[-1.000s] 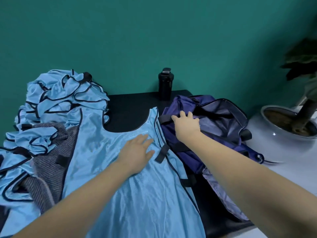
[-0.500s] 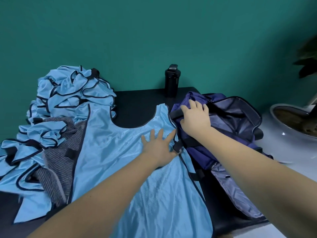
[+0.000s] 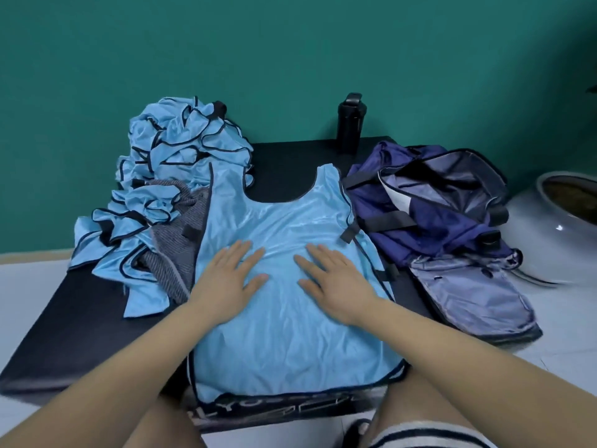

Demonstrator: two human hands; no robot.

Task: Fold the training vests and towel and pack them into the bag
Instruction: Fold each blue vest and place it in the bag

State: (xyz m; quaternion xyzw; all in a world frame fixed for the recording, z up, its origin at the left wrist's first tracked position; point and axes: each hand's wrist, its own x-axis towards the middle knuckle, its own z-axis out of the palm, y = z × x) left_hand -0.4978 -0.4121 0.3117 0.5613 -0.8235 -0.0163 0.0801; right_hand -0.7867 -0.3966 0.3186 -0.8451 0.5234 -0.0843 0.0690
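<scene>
Soft even indoor light, sheen on the blue vest (image 3: 290,227), wide-angle bending and blur at edges

The person is reaching both bare forearms forward, side by side. The bare left hand (image 3: 226,281) is lying palm down, fingers straight and spread; the bare right hand (image 3: 336,284) is mirroring it, thumbs pointing toward each other.
</scene>
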